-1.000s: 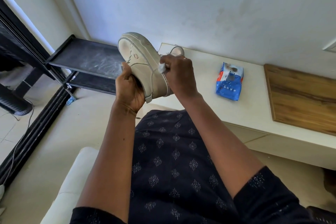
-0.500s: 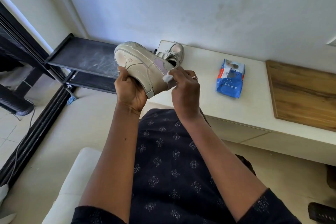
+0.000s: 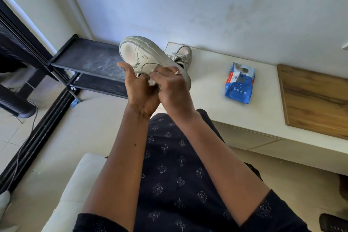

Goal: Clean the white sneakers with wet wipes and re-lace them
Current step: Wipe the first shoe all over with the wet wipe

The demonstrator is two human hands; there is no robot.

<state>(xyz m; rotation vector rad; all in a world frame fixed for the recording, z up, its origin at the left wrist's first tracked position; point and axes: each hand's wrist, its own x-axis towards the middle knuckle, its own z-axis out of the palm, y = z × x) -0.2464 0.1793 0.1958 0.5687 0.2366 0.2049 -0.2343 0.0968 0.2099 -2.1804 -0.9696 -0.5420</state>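
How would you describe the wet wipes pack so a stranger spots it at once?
Look at the white ledge along the wall. Between the sneaker standing at its left end and the wooden board lies a flat pack. It is the only blue thing there.

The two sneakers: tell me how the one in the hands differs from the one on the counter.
The held sneaker is off the surface, tipped on its side with the sole turned up and away; the counter sneaker stands upright on the white counter. The held sneaker is gripped by the left hand while the right hand presses a wipe to it; the counter sneaker is untouched. Both are off-white.
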